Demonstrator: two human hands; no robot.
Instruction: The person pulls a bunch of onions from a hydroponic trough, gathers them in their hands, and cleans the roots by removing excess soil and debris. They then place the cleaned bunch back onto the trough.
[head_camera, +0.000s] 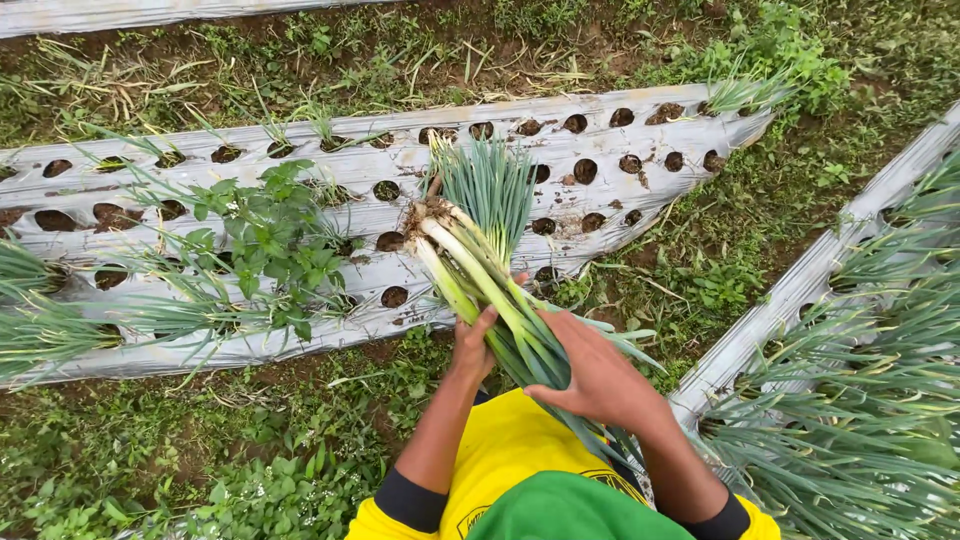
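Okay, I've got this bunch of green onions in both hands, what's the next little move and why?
Probably shake or brush the root end: soil still clings to the roots of the green onion bunch. The left hand already grips the stalks from below, so the right hand, resting on the leaves, looks free to do it.

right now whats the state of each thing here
onion bunch: pulled up, roots up, held in both hands
left hand: grip closed round the stalks
right hand: laid on the leaves
mulch sheet: punched, most holes empty
weed: rooted in sheet
right bed onions: planted
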